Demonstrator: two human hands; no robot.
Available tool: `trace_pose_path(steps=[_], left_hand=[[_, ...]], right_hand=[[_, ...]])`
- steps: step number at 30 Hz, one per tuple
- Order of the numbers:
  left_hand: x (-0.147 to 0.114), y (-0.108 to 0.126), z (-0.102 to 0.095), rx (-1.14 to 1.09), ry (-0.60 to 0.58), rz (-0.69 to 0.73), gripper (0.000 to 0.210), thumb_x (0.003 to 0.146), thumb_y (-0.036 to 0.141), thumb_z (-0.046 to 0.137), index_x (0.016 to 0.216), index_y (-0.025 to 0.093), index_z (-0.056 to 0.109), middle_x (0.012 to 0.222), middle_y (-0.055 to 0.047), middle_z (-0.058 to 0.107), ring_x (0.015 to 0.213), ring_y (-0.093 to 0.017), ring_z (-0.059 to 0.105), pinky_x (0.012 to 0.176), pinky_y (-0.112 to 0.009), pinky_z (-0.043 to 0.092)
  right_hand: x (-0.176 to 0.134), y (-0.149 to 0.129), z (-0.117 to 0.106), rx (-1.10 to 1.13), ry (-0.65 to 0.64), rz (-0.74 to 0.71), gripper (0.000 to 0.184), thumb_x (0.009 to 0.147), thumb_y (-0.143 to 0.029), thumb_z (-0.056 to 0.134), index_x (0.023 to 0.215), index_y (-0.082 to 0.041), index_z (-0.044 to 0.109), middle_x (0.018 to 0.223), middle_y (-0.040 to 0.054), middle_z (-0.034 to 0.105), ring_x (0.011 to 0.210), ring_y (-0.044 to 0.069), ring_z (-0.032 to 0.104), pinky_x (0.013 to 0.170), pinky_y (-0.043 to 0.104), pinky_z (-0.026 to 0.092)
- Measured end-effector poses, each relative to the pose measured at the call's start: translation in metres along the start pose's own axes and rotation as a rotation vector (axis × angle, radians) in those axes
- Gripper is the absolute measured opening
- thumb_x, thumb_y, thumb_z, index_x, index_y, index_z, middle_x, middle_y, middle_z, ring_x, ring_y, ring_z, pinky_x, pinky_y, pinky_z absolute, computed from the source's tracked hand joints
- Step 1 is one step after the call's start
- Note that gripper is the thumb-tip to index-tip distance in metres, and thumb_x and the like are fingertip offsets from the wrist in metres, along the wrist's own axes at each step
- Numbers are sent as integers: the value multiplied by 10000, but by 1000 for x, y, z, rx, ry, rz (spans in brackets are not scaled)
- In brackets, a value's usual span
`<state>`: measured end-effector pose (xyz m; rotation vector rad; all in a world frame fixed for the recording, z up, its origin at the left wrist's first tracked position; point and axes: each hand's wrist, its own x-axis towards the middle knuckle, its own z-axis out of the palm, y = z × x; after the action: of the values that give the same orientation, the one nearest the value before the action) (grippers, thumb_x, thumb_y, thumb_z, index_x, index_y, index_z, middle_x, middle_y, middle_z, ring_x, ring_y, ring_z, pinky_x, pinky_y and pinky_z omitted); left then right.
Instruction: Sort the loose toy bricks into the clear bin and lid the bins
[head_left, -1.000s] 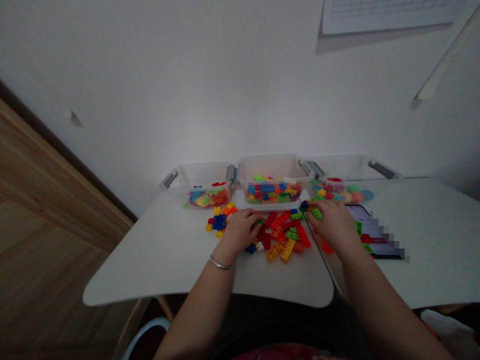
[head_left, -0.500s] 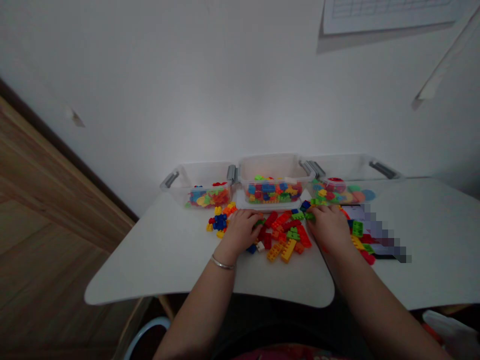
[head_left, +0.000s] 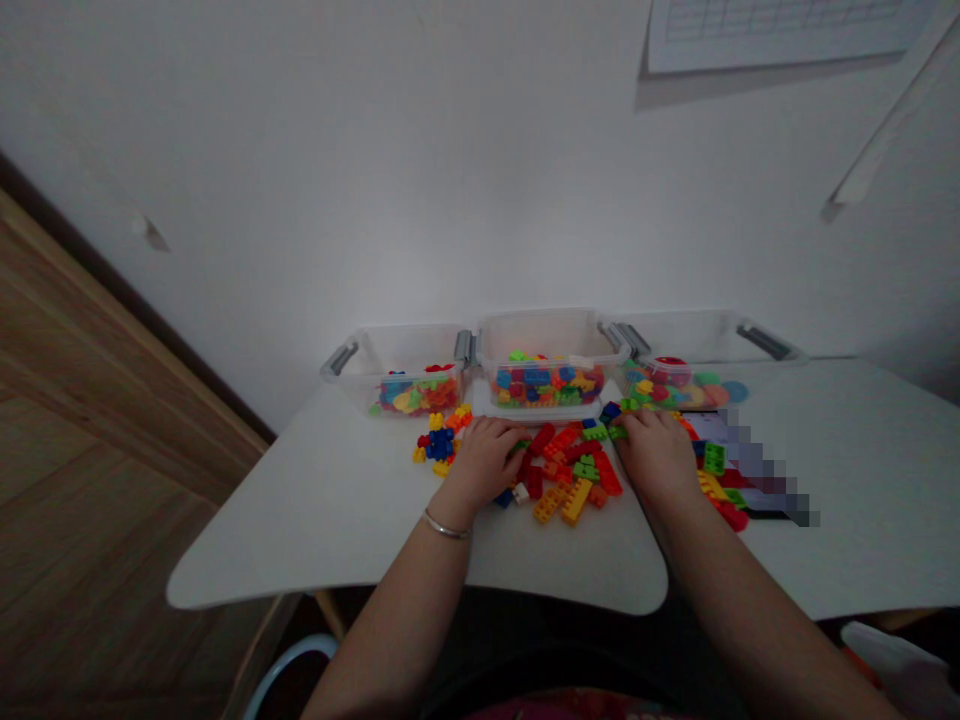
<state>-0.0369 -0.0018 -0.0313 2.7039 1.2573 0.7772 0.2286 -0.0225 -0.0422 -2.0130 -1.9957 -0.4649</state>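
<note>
My left hand (head_left: 486,458), with a silver bangle on the wrist, rests over the left part of a pile of toy building bricks. Its curled fingers and thumb are closed about a small green brick (head_left: 520,445), mostly hidden by them. My right hand (head_left: 660,458) lies across the gap between two table tops, its fingers closed at a green brick (head_left: 617,432). Between the hands spread red, orange, green and yellow bricks, among them a yellow brick (head_left: 577,501) near the front. Left of my left hand is a blue brick piece (head_left: 439,443).
Three clear plastic boxes stand along the wall: a left box (head_left: 360,385), a middle box (head_left: 484,350) and a right box (head_left: 712,335), all with colourful pieces. A tablet-like device (head_left: 716,428), partly blurred, lies right of my right hand with bricks on it.
Almost nothing differs. Both hands keep their places over the bricks, and the view shifts very slightly.
</note>
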Motion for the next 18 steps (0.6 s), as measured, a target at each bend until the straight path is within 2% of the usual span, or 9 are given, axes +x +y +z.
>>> trace_pose_path(steps=[5, 9, 12, 14, 18], left_hand=[[0, 1, -1, -15, 4, 24, 203, 883, 189, 565, 1047, 230, 676, 1096, -59, 684, 1053, -222, 590, 964, -424, 448], [1, 3, -3, -32, 25, 59, 209, 879, 157, 551, 1026, 229, 682, 1100, -58, 689, 1047, -217, 597, 958, -412, 454], [1, 3, -3, -23, 23, 68, 202, 883, 160, 549, 1018, 219, 687, 1100, -62, 693, 1045, -216, 601, 950, -405, 461], [1, 2, -2, -12, 10, 73, 197, 881, 152, 549, 1001, 214, 692, 1105, -60, 695, 1042, -214, 606, 944, -401, 466], [0, 0, -1, -9, 0, 111, 195, 869, 128, 557, 964, 217, 702, 1110, -44, 701, 1043, -210, 608, 943, -396, 469]], right_hand=[[-4, -2, -7, 85, 205, -47, 240, 876, -245, 518, 1029, -155, 680, 1028, 126, 678, 988, 282, 555, 910, 412, 408], [-4, -7, -5, 330, 403, -111, 179, 869, -275, 536, 979, -180, 641, 1003, 113, 673, 985, 252, 579, 921, 393, 421], [-1, -10, -3, 559, 532, -57, 153, 852, -302, 562, 957, -197, 599, 959, 93, 666, 945, 235, 598, 883, 388, 455], [3, -11, -5, 676, 574, 22, 165, 841, -324, 573, 954, -205, 579, 948, 83, 657, 924, 231, 604, 855, 391, 476], [15, -13, -18, 763, 656, 117, 211, 835, -359, 575, 978, -204, 562, 987, 94, 650, 964, 234, 601, 861, 400, 482]])
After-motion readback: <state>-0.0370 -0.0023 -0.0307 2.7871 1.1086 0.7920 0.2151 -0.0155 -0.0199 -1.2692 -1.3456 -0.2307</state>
